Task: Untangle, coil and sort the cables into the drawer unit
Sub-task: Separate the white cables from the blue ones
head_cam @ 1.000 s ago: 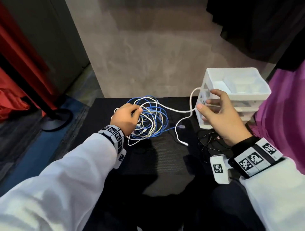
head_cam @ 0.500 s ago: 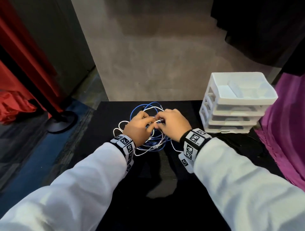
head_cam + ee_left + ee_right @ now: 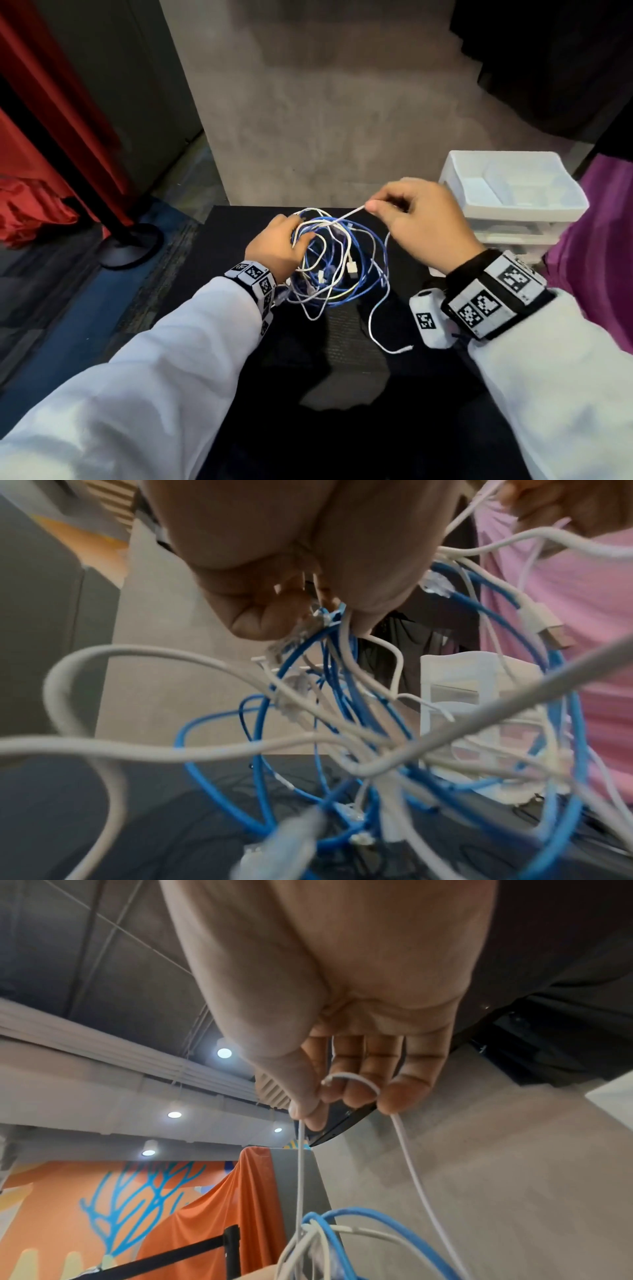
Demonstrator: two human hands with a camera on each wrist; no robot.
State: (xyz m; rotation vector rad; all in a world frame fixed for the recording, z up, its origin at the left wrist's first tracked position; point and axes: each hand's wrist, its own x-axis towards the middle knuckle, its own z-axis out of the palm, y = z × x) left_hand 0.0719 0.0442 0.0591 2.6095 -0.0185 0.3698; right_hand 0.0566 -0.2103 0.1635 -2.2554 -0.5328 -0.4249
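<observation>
The cable tangle [image 3: 337, 263] lies at the centre of the table [image 3: 346, 428], near its far edge. The left hand [image 3: 275, 246] sits at the left side of the tangle, fingers within the strands. The right hand [image 3: 424, 222] is above and to the right of the tangle, with one cable [image 3: 346, 215] running from it down into the tangle. The drawer unit [image 3: 510, 202] stands on the table at the far right, behind the right hand. A wall [image 3: 325, 120] stands behind the table.
</observation>
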